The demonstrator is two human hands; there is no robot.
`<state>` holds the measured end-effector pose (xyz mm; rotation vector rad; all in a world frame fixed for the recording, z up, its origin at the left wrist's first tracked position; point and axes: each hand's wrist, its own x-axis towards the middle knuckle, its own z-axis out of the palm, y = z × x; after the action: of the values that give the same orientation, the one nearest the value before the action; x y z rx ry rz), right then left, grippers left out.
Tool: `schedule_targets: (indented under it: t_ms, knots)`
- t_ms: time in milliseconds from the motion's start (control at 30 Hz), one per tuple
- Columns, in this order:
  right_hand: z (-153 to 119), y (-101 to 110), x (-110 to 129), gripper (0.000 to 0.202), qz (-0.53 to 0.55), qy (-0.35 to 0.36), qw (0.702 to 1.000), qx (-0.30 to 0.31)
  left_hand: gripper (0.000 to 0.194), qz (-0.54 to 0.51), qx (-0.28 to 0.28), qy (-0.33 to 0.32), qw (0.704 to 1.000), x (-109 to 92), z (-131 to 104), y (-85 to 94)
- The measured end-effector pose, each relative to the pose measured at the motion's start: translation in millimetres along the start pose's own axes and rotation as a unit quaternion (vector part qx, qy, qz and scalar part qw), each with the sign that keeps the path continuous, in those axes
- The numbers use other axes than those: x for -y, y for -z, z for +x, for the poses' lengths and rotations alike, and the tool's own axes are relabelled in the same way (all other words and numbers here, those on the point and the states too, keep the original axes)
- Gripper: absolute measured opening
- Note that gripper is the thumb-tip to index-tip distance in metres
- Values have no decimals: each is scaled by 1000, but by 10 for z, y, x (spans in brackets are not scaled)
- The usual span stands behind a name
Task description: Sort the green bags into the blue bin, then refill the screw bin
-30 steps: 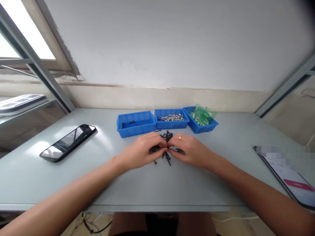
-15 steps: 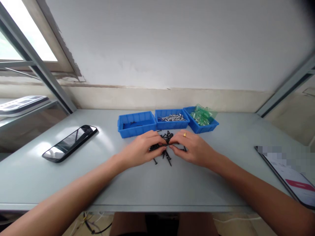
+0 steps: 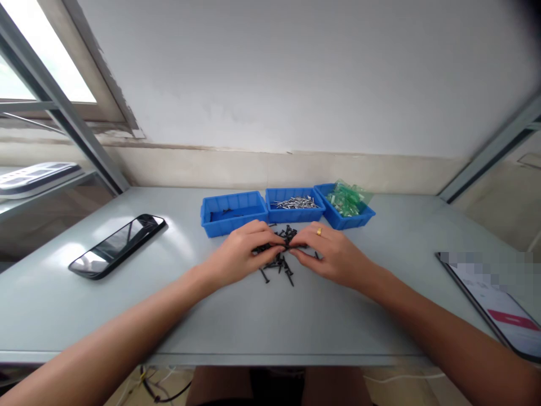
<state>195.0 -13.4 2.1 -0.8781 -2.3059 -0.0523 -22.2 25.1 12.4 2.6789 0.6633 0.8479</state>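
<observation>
Black screws (image 3: 279, 263) lie in a loose pile on the grey table, partly covered by my hands. My left hand (image 3: 240, 254) pinches a black screw between thumb and fingertips over the pile. Facing it, my right hand (image 3: 336, 252), with a gold ring, is also closed on a black screw; the fingertips of both hands nearly meet. Whether they share one screw I cannot tell. Behind the pile, a blue bin (image 3: 236, 224) at left holds a few dark screws. The middle blue bin (image 3: 296, 216) contains silver nails or screws.
The right blue bin (image 3: 349, 223) is filled with green plastic packets (image 3: 347, 198). A black phone (image 3: 118, 246) lies on the left of the table, and a tablet-like device (image 3: 486, 299) with a lit screen on the right. Metal frame posts and a wall bound the table.
Both hands stay pinched over the pile, with only slight finger movement. The left fingers have shifted slightly, showing more of the screws beneath. The camera view has moved a little.
</observation>
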Motion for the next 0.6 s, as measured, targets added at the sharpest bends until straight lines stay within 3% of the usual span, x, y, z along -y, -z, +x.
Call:
schedule_targets:
  t_ms: [267, 433, 600]
  knots:
    - [-2, -60, 17, 10, 4, -38, 996, 84, 18, 20, 44, -19, 999, -27, -16, -16]
    - [0, -7, 25, 8, 8, -34, 998, 50, 17, 22, 75, 12, 997, -20, 1, -11]
    - [-12, 17, 51, 7, 31, 13, 999, 14, 18, -16, 115, -4, 993, -39, 5, -20]
